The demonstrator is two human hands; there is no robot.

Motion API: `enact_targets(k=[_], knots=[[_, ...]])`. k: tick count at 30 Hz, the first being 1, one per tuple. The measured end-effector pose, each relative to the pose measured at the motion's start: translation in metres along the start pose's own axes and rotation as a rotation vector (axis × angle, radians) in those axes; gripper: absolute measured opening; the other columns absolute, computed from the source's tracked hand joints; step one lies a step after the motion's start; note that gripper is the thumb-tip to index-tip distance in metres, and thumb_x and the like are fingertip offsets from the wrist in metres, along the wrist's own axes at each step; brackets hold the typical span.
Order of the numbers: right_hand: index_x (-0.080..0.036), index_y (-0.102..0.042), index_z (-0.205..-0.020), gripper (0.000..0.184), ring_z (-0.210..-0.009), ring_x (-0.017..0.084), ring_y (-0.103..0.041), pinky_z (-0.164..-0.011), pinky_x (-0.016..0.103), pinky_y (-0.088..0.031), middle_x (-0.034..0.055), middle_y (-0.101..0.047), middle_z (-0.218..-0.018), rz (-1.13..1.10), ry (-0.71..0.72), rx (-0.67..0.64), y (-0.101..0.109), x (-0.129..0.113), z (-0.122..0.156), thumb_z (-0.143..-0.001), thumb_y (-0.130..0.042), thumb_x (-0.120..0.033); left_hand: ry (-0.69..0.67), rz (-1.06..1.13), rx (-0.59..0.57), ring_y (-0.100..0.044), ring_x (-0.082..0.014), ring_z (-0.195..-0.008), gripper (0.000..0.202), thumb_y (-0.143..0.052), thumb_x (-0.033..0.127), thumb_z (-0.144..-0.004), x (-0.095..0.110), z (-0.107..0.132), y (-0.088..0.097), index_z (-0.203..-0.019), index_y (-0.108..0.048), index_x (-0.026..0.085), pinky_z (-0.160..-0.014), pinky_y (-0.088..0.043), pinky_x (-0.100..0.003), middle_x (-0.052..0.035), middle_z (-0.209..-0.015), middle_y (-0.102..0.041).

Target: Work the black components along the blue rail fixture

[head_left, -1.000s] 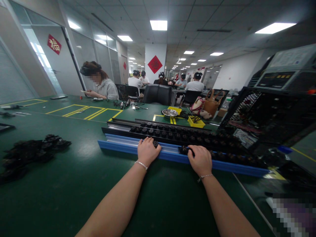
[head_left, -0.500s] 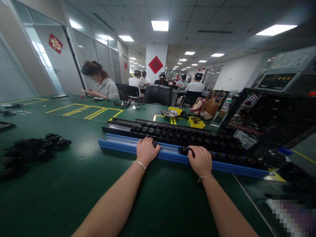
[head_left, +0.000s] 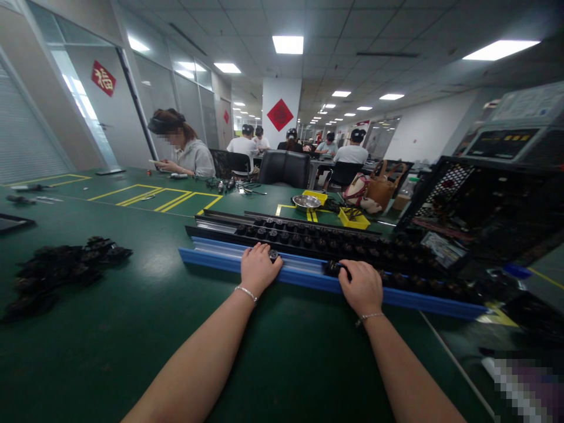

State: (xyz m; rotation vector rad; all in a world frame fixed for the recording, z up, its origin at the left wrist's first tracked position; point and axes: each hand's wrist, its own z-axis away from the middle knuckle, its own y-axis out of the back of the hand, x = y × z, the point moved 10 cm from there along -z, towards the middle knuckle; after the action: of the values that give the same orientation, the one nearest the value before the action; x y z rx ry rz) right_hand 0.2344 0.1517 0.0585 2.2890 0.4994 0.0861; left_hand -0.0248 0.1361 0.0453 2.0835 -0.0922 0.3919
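Observation:
A long blue rail [head_left: 304, 276] lies across the table in front of me, with a row of black parts inside its right stretch. My left hand [head_left: 259, 271] is closed over the rail, fingers curled around a small black round part [head_left: 274, 255] that shows beside the index finger. To the right, my right hand [head_left: 363, 288] curls over the same rail, its thumb and fingers at another black part [head_left: 332, 268]. The right fingertips are partly hidden. Between the hands, a bare length of the rail's channel shows.
Behind the blue rail run black rails [head_left: 304, 238] filled with similar parts. A heap of black parts [head_left: 66, 264] lies left on the green table [head_left: 145, 329]. Farther back are a metal bowl [head_left: 306, 201] and a yellow tray [head_left: 353, 218]. An open computer case [head_left: 445, 188] stands right. A co-worker [head_left: 189, 154] sits opposite.
My left hand has shifted slightly left along the blue rail, with the black round part beside it. My right hand keeps its place on the rail. The view has turned a little.

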Motion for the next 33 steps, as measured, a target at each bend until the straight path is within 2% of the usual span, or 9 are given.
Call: enact_targets(k=[16,23,27,33], knots=[[-0.02,-0.065,-0.095,0.026,-0.094,0.021,-0.054,-0.085,0.035,-0.036,0.0053,-0.068,-0.095,-0.003,-0.01,-0.025,0.0,-0.001,-0.001,-0.083,-0.043,-0.028,0.001,-0.006,0.04,-0.036,-0.0267,-0.13,0.042,-0.042,0.043,-0.082,-0.008,-0.001,0.004,-0.11,-0.064,0.02,-0.108,-0.019,-0.045,-0.0073,-0.121,-0.061],[-0.02,-0.065,-0.096,0.027,-0.094,0.02,-0.054,-0.086,0.034,-0.035,0.0048,-0.068,-0.095,0.0,-0.01,-0.043,-0.002,0.0,-0.001,-0.083,-0.043,-0.028,0.017,-0.032,0.038,-0.041,-0.0251,-0.125,0.042,-0.042,0.043,-0.081,-0.013,-0.002,0.005,-0.108,-0.065,0.019,-0.1,-0.029,-0.041,-0.0068,-0.12,-0.062],[-0.02,-0.065,-0.096,0.026,-0.094,0.02,-0.054,-0.086,0.033,-0.035,0.0042,-0.068,-0.095,0.003,-0.016,-0.051,-0.002,0.0,-0.001,-0.084,-0.043,-0.028,0.015,-0.032,0.053,-0.045,-0.0249,-0.12,0.041,-0.043,0.042,-0.081,-0.014,-0.002,0.007,-0.107,-0.065,0.018,-0.098,-0.031,-0.041,-0.0064,-0.118,-0.064],[-0.02,-0.065,-0.097,0.026,-0.095,0.02,-0.054,-0.086,0.033,-0.035,0.0039,-0.068,-0.096,0.01,-0.013,-0.039,-0.001,-0.001,-0.001,-0.084,-0.044,-0.028,0.023,-0.037,0.043,-0.044,-0.0257,-0.121,0.042,-0.043,0.043,-0.081,-0.017,-0.002,0.006,-0.107,-0.065,0.019,-0.098,-0.03,-0.04,-0.0068,-0.119,-0.063]])
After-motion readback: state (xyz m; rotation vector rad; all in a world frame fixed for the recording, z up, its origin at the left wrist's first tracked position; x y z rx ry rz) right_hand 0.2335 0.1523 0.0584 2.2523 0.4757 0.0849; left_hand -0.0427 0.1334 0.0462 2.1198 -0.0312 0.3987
